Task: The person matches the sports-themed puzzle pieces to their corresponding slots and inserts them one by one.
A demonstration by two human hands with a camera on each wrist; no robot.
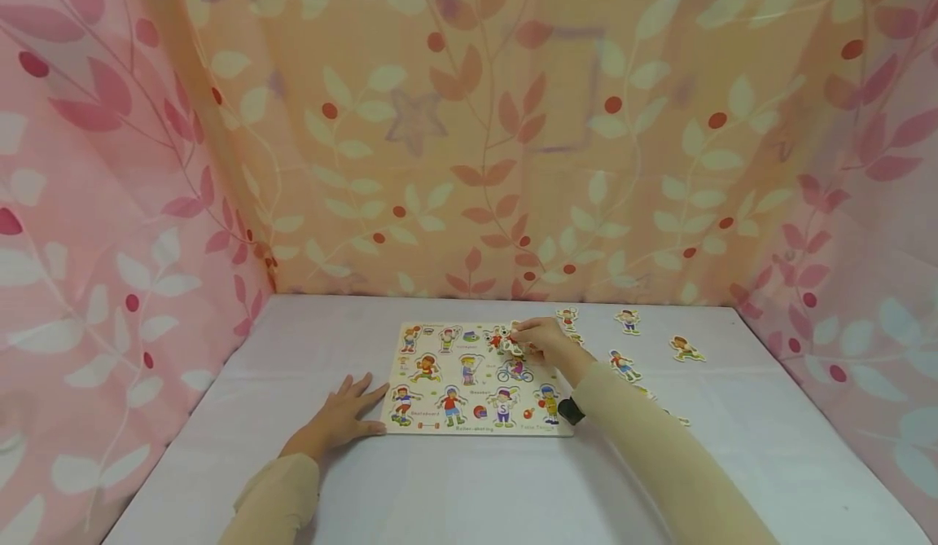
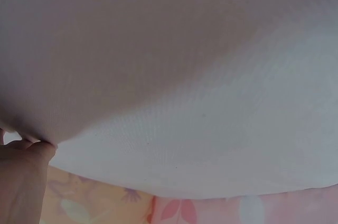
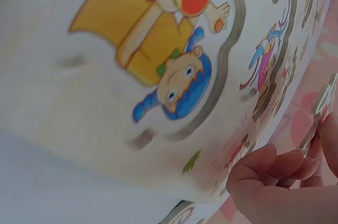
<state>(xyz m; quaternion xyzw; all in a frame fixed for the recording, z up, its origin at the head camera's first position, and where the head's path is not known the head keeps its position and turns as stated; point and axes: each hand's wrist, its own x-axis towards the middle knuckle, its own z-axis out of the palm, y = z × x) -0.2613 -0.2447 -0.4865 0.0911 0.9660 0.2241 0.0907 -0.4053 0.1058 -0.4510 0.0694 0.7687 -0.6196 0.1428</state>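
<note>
A wooden puzzle board (image 1: 438, 390) with pictures of children at sports lies on the white table. Over its upper right part, my right hand (image 1: 544, 336) pinches a small flat puzzle piece (image 1: 516, 336). In the right wrist view the piece (image 3: 323, 100) stands on edge between thumb and fingers, its picture mostly turned away. My left hand (image 1: 344, 415) rests at the board's left edge, fingers spread, thumb near the lower left corner. The left wrist view shows only part of this hand (image 2: 24, 174) at its border.
Loose figure pieces lie right of the board, among them a running figure (image 1: 686, 349), a capped figure (image 1: 627, 322) and one in blue (image 1: 624, 364). Others are partly hidden behind my right arm. A small black object (image 1: 571, 410) sits by the right wrist. Patterned curtains (image 1: 469, 129) surround the table.
</note>
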